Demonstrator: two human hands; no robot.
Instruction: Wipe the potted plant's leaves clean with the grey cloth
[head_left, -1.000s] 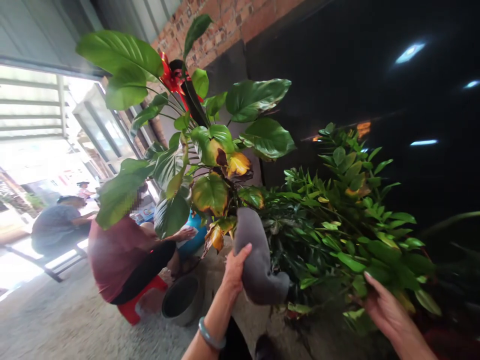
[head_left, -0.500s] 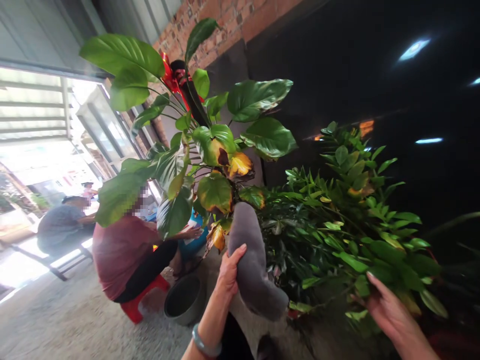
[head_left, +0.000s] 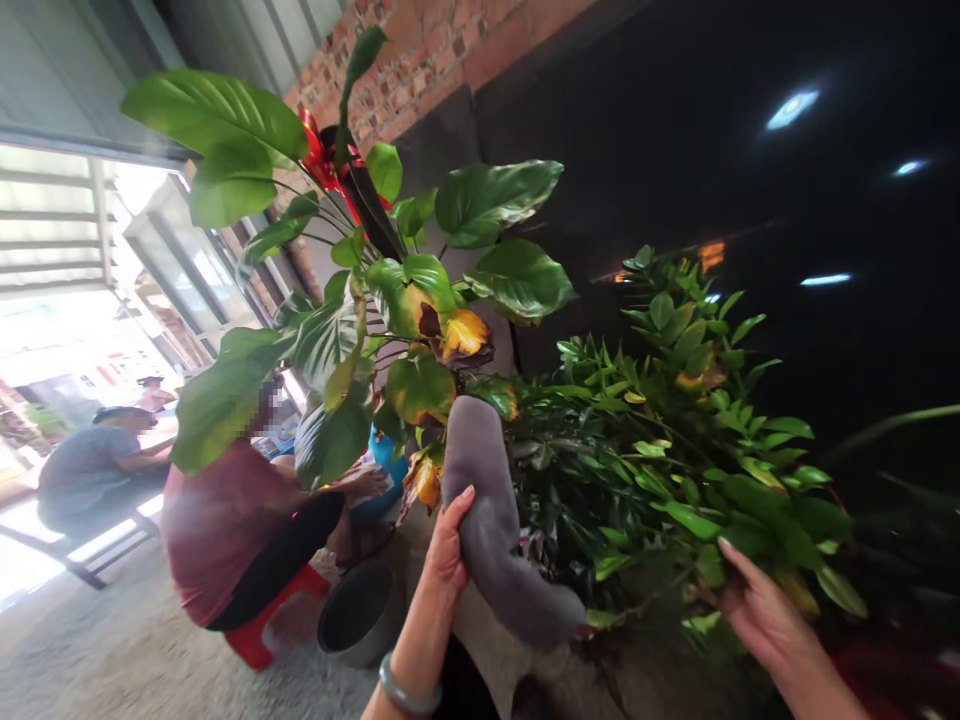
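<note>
My left hand (head_left: 452, 548) is closed around a soft-looking grey, bent object (head_left: 491, 510), its thumb lying across the near side. That object is held upright, with its lower end curving to the right; its exact kind I cannot make out. To the right, my right hand (head_left: 761, 600) is at the lower leaves of a bushy green plant (head_left: 675, 480). Its thumb and fingers are apart, the fingertips partly in shadow. Behind the grey object stands a tall large-leaved plant (head_left: 499, 200), some leaves yellow and brown, with a red ribbon (head_left: 319, 150) near the top.
A person in a reddish shirt (head_left: 217, 520) sits on a red stool (head_left: 274, 610) at left, hands near a blue container (head_left: 386, 460). A dark bucket (head_left: 360, 615) stands on the concrete floor (head_left: 187, 670). Further people sit beyond. A dark glossy wall (head_left: 637, 130) rises behind the plants.
The view has shifted a little, so the plants and people sit further left. The grey object has tilted slightly in my left hand. My right hand remains by the same leaves.
</note>
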